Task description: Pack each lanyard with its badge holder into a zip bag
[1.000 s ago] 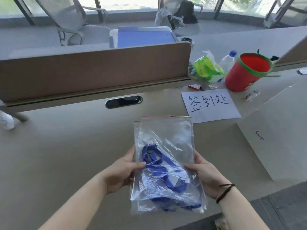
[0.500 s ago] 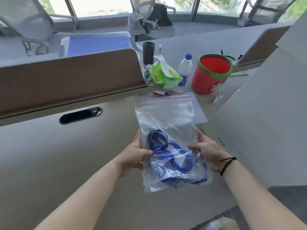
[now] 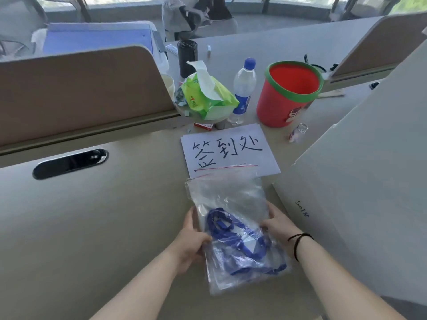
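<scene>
I grip the clear, crinkly plastic zip bag [image 3: 233,218] with both my left hand [image 3: 191,241] and right hand [image 3: 277,227], just below the white handwritten paper sign [image 3: 228,150], judging the blue fabric lanyard [image 3: 233,234] inside light, soft and slippery, best held at the edges.

Bright, even daylight comes in from the windows [image 3: 300,0] along the top edge, which are washed out nearly to white. The worktop [image 3: 104,227] is softly lit, with only faint shadows under the forearms. The clear bag [image 3: 231,199] carries pale glare streaks on its creases. Wide-angle bending curves the divider [image 3: 80,88] and the picture's edges. Detail is slightly soft throughout, most of all in the far chairs [image 3: 196,17].
</scene>
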